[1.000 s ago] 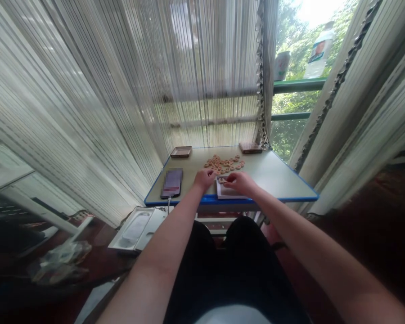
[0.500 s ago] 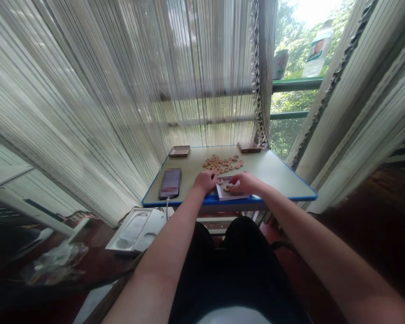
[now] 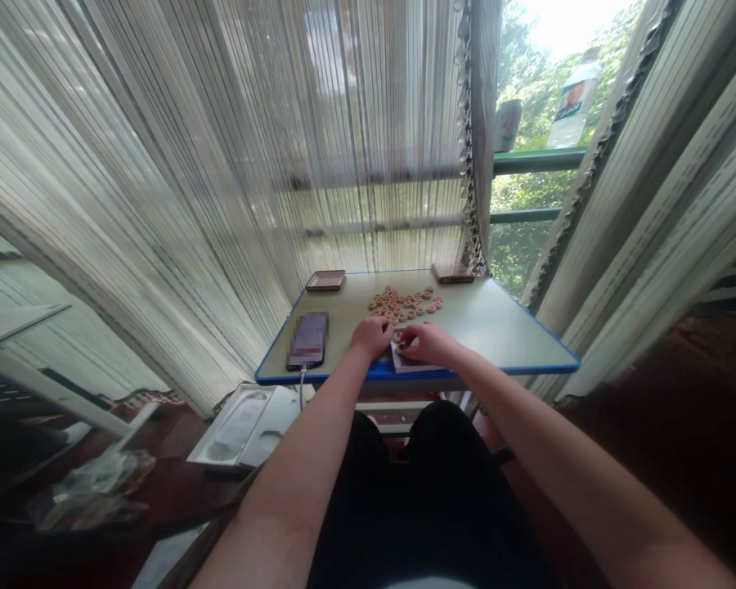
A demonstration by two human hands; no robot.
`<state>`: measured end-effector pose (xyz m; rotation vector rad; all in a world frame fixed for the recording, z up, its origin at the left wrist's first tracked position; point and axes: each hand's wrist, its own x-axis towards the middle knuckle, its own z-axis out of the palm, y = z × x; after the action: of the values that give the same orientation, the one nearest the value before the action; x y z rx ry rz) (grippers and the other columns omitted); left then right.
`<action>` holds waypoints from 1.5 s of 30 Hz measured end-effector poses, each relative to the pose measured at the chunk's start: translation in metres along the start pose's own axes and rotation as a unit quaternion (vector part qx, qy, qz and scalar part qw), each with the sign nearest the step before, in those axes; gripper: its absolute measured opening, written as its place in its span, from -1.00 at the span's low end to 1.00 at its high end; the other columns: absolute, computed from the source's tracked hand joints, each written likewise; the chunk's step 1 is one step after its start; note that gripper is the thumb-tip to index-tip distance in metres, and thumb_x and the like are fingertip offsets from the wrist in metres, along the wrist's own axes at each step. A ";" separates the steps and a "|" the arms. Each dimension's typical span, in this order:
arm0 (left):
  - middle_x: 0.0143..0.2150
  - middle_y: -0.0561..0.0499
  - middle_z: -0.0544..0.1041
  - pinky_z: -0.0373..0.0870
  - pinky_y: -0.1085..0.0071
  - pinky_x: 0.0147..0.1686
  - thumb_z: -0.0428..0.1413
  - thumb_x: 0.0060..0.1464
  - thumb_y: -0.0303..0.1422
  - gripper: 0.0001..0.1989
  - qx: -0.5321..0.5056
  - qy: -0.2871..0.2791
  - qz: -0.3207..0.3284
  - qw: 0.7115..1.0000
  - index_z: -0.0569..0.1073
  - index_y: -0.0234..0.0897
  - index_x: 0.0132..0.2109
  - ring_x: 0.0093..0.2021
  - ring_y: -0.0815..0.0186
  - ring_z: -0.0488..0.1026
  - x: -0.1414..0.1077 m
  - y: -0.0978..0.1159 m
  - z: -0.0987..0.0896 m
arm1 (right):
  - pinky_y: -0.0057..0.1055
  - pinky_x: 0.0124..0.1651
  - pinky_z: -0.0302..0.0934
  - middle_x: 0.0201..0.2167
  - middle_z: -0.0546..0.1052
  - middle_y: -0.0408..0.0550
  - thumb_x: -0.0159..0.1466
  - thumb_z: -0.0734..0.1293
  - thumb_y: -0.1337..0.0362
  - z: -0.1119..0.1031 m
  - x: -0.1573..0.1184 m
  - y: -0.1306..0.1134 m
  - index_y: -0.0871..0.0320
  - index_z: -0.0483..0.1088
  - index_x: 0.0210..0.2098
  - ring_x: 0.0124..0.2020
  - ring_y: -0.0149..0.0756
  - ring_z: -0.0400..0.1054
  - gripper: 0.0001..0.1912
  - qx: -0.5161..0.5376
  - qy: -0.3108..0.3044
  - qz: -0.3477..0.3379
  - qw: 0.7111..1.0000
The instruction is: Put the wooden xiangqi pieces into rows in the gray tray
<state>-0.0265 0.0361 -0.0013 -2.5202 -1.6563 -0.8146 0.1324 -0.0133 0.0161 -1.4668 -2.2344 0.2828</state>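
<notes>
A shallow white box (image 3: 422,367) lies at the table's near edge, partly covered by my right hand. My right hand (image 3: 426,341) reaches into it from the right, fingers pinched on a round wooden game piece (image 3: 400,348) near the left wall. Just beyond those fingertips another round piece (image 3: 398,336) lies inside the box. My left hand (image 3: 371,337) rests at the box's left side with its fingers curled closed; what they hold, if anything, is hidden. Beyond both hands is a loose spread of several round wooden pieces (image 3: 398,303), their marks too small to read.
A phone (image 3: 308,338) with a white cable (image 3: 302,384) lies at the table's left. A shallow brown tray (image 3: 326,281) sits at the back left, a flat brown box (image 3: 452,273) at the back right. An open white box (image 3: 245,425) stands below the table's left edge.
My right hand has moved left inside the white box, bringing its fingers and a round piece towards the left wall. My left hand has stayed by the box. The view has tilted slightly.
</notes>
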 end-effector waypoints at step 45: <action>-0.36 -0.06 0.58 0.27 0.48 -0.31 -0.02 -0.05 -0.36 -0.74 -0.059 -0.018 -0.046 0.997 0.57 -0.26 -0.35 -0.35 0.32 0.45 0.000 0.000 -0.004 | -0.44 -0.26 0.15 -0.40 0.56 -0.07 0.10 0.27 0.19 0.004 0.003 -0.005 0.07 0.52 -0.35 -0.32 -0.25 0.37 -0.79 -0.090 0.001 -0.049 0.995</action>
<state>-0.0282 0.0354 0.0022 -2.5654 -1.8000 -0.9074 0.1253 -0.0124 0.0158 -1.4395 -2.3733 0.0507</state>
